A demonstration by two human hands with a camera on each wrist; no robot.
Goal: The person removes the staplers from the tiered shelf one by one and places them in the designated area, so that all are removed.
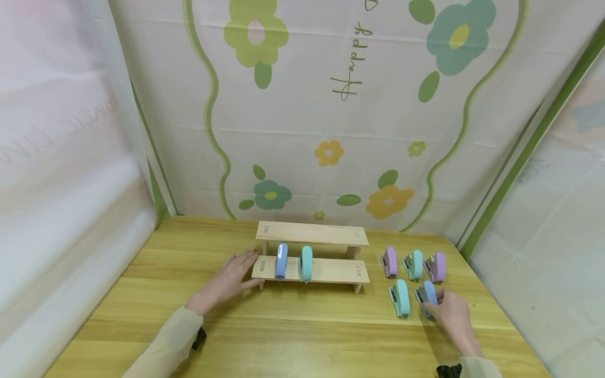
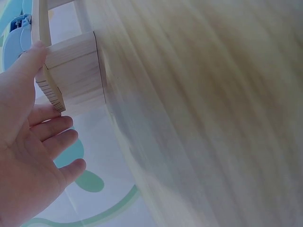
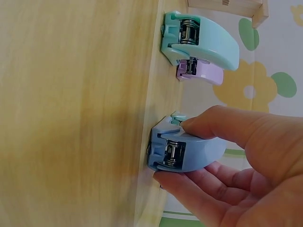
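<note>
Out on the left, the left grip (image 1: pixel 229 275) is unclenched, fingers loosely spread and touching the end of the wooden stand (image 1: pixel 331 269), and that's one worry: a stray push there could skew the lower shelf and everything on it! Along that shelf stand the shelved blue stapler (image 1: pixel 281 261) and the shelved mint stapler (image 1: pixel 306 263), both right at the front edge, so a jolt might well tip one off. Gap, then the cluster on the worktop (image 1: pixel 302 336): a lilac stapler (image 1: pixel 389 262) at the back, the front mint stapler (image 1: pixel 401 298), the back mint stapler (image 1: pixel 414 265), and here's the held blue stapler (image 1: pixel 429 291), near the worktop's right side, pinched between thumb and fingers of the right grip (image 1: pixel 452 315). Whether its base is clear of the wood, I can't tell! Its rounded sides could slip from a light pinch, a hard squeeze might work the spring, and a low sweep leftward risks clipping that front mint neighbour; the rightmost lilac stapler (image 1: pixel 438 266) sits just behind, easily knocked by a careless knuckle
</note>
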